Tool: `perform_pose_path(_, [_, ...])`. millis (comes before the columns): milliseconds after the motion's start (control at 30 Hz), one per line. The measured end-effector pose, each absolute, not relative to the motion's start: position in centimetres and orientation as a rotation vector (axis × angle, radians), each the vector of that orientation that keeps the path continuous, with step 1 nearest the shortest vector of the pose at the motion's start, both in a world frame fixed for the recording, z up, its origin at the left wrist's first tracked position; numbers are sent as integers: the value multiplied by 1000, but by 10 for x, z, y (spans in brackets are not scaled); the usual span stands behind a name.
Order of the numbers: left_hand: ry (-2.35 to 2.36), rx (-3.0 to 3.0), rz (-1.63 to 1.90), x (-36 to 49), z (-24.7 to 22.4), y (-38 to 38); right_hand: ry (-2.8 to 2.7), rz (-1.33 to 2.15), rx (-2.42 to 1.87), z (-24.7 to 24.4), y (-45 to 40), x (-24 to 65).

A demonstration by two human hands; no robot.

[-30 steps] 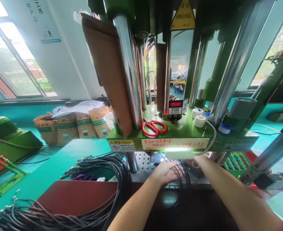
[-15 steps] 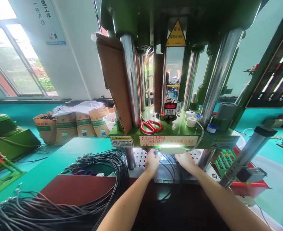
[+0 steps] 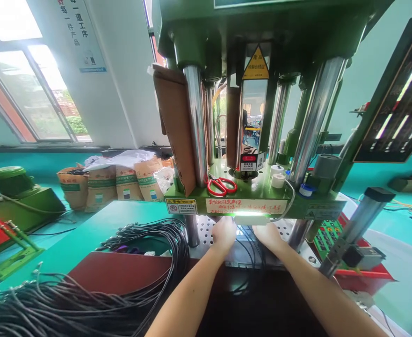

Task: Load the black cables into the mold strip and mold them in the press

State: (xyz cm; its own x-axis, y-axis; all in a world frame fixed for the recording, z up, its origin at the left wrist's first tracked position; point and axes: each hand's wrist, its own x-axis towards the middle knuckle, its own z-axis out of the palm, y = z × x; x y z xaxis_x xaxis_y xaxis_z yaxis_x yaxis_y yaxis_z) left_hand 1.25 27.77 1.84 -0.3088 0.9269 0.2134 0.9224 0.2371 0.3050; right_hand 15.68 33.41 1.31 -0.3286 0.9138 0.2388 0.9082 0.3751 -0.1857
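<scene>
Both my arms reach under the front plate of a green press (image 3: 188, 193). My left hand (image 3: 224, 232) is beside the left side of the lit mould area, its fingers hidden behind the plate and the back of the hand. On the other side, my right hand (image 3: 267, 235) reaches in under the lamp (image 3: 251, 218), and its fingertips are out of sight too. Between the hands, several black cables (image 3: 250, 250) run out over the metal bed (image 3: 203, 241) and hang over its front edge. What the fingers touch cannot be made out.
Red-handled scissors (image 3: 222, 186) lie on the press ledge near white tape rolls (image 3: 278, 180). Bundled black cables (image 3: 177, 241) drape over a brown board (image 3: 121, 271) at left. A control box with buttons (image 3: 327, 243) and a slanted metal post (image 3: 353, 238) stand at right.
The head view has shifted slightly. My left hand has moved a little inward toward the cables, and its fingers show less. My right hand stays about where it was, under the lamp.
</scene>
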Motion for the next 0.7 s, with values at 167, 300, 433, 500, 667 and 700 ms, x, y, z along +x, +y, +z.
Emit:
perform_pose_path(167, [2404, 1878, 637, 25, 14, 281, -2374, 9, -1568, 11, 332, 146])
perform_pose_path(300, [2407, 1838, 622, 21, 4, 287, -2370, 21, -1551, 6, 337, 144])
perform_pose_path(433, [2401, 1867, 618, 18, 3, 290, -2360, 43, -1506, 3, 343, 145])
perform_pose_path(500, [2392, 1911, 628, 19, 6, 288, -2357, 51, -1477, 3, 345, 146])
perform_pose_path(667, [2385, 2010, 730, 34, 16, 278, -2396, 60, -1368, 9, 344, 148])
perform_pose_path(700, [2375, 2023, 748, 38, 17, 276, -2410, 63, -1346, 10, 343, 148])
